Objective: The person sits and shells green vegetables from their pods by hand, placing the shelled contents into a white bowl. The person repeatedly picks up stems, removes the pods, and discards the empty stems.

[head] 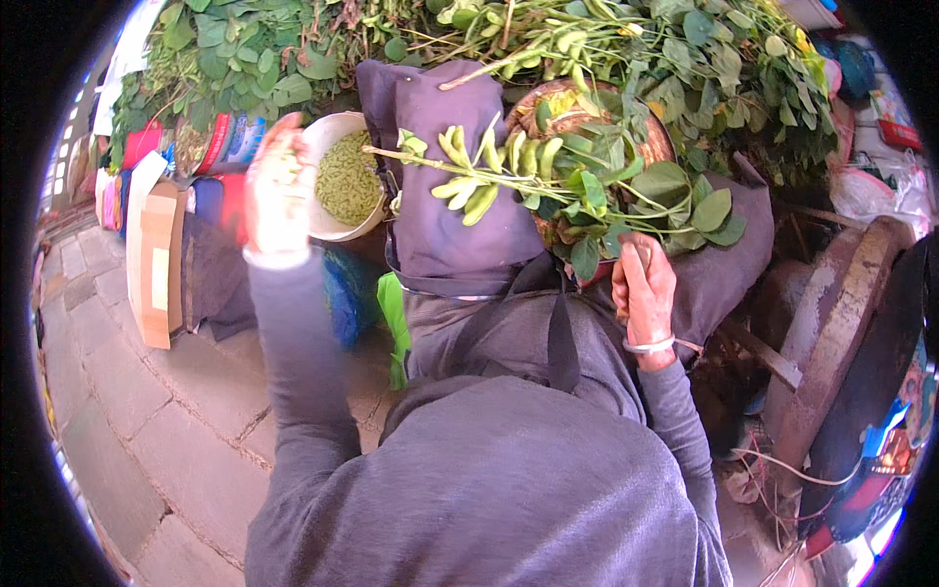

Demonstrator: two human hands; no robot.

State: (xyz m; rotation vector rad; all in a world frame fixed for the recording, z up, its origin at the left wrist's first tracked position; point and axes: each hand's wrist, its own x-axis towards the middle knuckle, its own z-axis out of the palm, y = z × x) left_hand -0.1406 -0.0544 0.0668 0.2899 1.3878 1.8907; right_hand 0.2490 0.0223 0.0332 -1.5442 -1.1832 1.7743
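My left hand [282, 187] is raised and blurred beside a white bucket [326, 147]; something pale green shows at its fingers, but I cannot tell whether it is held. Inside the bucket are many shelled green soybeans [348, 183]. A soybean branch [506, 172] with plump green pods lies across my dark-covered lap, bare stem end to the left and leaves to the right. Just below those leaves is my right hand [648, 282], its fingers curled in; whether it grips anything is unclear. A round woven basket [653, 139] sits partly under the leaves.
A large heap of soybean plants [697, 59] spreads across the front. Left stand a cardboard box [165, 264] and a printed tub [227, 143] on brick paving [183, 440]. A heavy rounded rim [843, 330], a loose cord [799, 473] and plastic bags [873, 191] are at right.
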